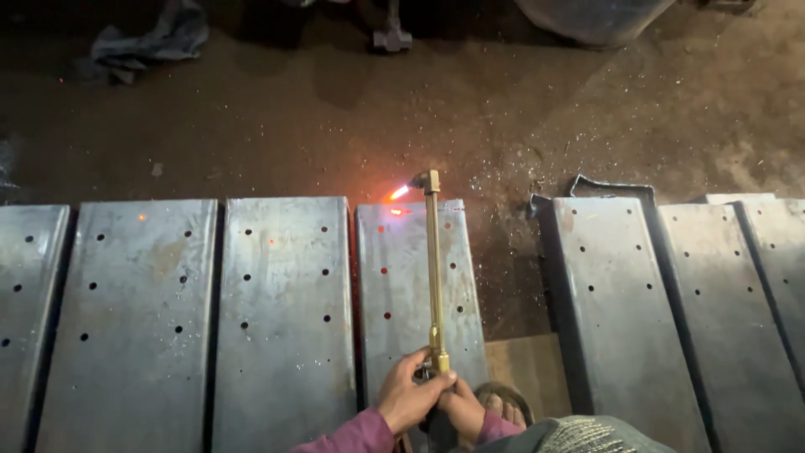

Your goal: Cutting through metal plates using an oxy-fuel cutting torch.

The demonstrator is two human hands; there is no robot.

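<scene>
Two hands hold a long brass cutting torch [433, 268] near the bottom of the view. The left hand [408, 398] wraps its fingers tight around the torch's lower end. The right hand [464, 408] sits just beside it, lower down, and its fingers look curled on the same end, but part of it is hidden. Both arms wear purple sleeves [352, 436].

The torch points away from the person, over a gray steel plate [394, 285] with small round holes in it. The torch's bent tip is at the far edge of that plate. A small bright orange flame [400, 192] comes out of the tip and points to the left. The ground near it glows red.

More steel plates [134, 319] with holes lie in a row on both sides, flat on the brown dirt floor [503, 109]. A toe in a sandal [503, 409] shows just beside the right hand. A crumpled gray cloth [142, 42] lies far off at the top left.
</scene>
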